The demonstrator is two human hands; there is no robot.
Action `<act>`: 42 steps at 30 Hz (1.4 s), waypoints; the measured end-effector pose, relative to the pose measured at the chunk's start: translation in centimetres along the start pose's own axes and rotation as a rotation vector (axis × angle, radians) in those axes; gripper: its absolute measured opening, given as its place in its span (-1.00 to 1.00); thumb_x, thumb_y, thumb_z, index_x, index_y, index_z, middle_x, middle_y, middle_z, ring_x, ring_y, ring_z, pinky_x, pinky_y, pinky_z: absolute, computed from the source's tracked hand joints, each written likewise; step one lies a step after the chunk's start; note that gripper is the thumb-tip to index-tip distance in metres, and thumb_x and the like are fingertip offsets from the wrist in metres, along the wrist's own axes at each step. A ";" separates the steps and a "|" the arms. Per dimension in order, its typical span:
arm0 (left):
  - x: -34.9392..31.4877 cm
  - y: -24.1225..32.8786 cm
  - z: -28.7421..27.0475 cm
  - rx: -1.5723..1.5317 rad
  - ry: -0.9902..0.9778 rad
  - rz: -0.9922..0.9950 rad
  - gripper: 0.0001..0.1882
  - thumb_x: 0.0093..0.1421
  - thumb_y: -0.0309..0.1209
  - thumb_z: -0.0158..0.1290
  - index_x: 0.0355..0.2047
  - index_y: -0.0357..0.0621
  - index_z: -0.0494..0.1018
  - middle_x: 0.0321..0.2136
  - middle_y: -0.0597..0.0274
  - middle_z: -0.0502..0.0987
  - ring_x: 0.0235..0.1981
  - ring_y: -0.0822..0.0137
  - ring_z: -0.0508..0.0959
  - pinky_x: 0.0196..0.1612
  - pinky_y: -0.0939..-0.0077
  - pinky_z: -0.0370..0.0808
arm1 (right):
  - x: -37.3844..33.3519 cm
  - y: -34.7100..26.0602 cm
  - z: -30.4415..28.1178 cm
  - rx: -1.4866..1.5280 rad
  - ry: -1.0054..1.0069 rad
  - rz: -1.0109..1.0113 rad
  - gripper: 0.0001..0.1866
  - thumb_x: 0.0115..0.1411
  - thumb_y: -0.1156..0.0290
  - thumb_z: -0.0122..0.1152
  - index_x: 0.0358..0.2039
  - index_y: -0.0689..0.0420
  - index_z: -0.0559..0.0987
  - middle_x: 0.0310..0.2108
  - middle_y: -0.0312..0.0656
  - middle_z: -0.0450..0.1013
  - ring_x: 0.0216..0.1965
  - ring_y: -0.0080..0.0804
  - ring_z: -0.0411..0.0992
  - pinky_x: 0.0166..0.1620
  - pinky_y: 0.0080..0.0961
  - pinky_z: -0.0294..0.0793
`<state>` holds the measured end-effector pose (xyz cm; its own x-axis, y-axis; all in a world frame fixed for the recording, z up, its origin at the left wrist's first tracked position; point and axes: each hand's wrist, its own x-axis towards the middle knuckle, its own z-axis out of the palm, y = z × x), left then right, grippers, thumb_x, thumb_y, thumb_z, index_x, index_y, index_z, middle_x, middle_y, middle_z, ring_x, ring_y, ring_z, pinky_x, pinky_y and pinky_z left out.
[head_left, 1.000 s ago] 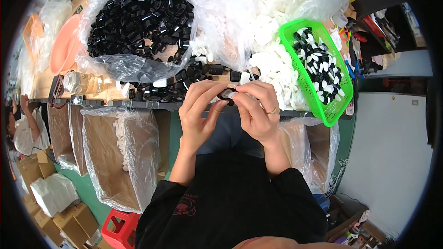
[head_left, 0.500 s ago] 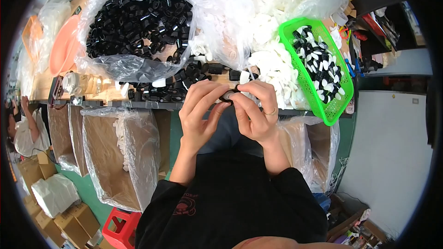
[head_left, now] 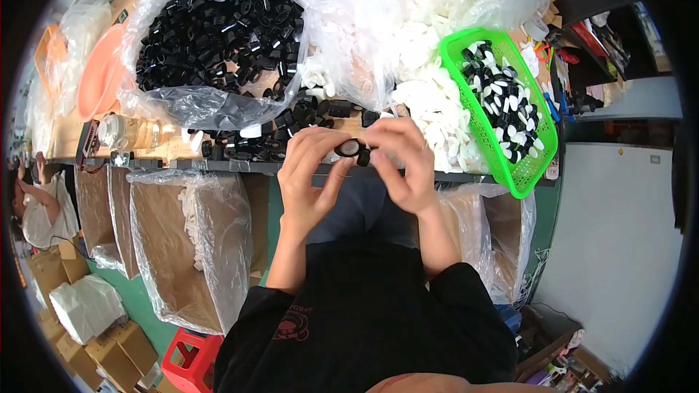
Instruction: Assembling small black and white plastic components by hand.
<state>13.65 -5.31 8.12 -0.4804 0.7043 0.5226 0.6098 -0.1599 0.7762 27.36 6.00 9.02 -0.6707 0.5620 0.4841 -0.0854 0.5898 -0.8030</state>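
A small black oval part (head_left: 349, 148) with a pale disc in its face is pinched between the thumb and fingers of my left hand (head_left: 306, 178), just in front of the table edge. A second dark bit shows at its right side; whether it is a separate piece I cannot tell. Close by on the right, my right hand (head_left: 405, 167) has its thumb and fingers apart, slightly smeared, with nothing visible between them. Loose black parts (head_left: 273, 144) lie beyond my left hand, and a heap of white oval pieces (head_left: 437, 116) lies beyond my right.
A clear plastic bag full of black parts (head_left: 211, 44) lies at the back left. On the right stands a green basket (head_left: 502, 180) with black-and-white pieces. Plastic-lined boxes (head_left: 167, 247) stand below the table edge, with a red stool (head_left: 191, 356) nearby. Another person (head_left: 47, 207) is at far left.
My right fingers have come away from the black part and spread. The part stays in my left hand, its pale face now turned into view.
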 end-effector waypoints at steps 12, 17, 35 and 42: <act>-0.4 -0.2 -0.5 -0.014 0.090 -0.198 -0.74 0.04 -0.57 0.17 -0.21 -0.31 0.56 -0.30 0.15 0.56 -0.27 0.31 0.52 -0.11 0.50 0.43 | 4.4 12.2 0.7 -0.566 -0.144 0.065 -0.74 0.08 0.65 0.11 -0.21 0.17 0.62 -0.25 -0.11 0.55 -0.15 -0.13 0.46 -0.09 -0.31 0.43; 0.3 -0.2 -0.2 0.010 0.043 -0.184 -0.72 0.11 -0.59 0.22 -0.14 -0.26 0.57 -0.31 0.18 0.60 -0.32 0.32 0.53 -0.22 0.51 0.46 | 5.0 13.4 1.9 -0.680 -0.308 -0.105 -0.75 0.09 0.60 0.13 -0.19 0.21 0.61 -0.27 -0.14 0.55 -0.14 -0.10 0.45 -0.05 -0.31 0.47; 0.2 0.6 0.7 -0.468 0.007 -0.362 -0.73 0.20 -0.64 0.15 -0.07 -0.31 0.56 -0.10 0.07 0.56 -0.14 0.36 0.59 -0.09 0.53 0.59 | 1.3 1.2 0.1 -0.236 -0.063 -0.233 -0.79 -0.02 0.59 0.41 -0.34 0.06 0.69 -0.08 -0.18 0.50 -0.14 -0.24 0.45 -0.15 -0.41 0.52; 0.0 0.9 1.0 -0.391 0.048 -0.293 -0.78 0.21 -0.63 0.14 -0.11 -0.34 0.59 -0.09 0.08 0.56 -0.14 0.36 0.59 -0.11 0.57 0.58 | -0.3 1.6 1.3 0.494 0.085 0.245 -0.81 0.18 0.47 0.34 -0.18 0.14 0.62 -0.12 -0.18 0.43 -0.24 -0.49 0.44 -0.20 -0.56 0.46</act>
<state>14.86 -4.76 8.50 -0.6302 0.7276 0.2710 0.1669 -0.2140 0.9625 26.45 6.01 7.09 -0.6544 0.7053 0.2726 -0.2834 0.1055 -0.9532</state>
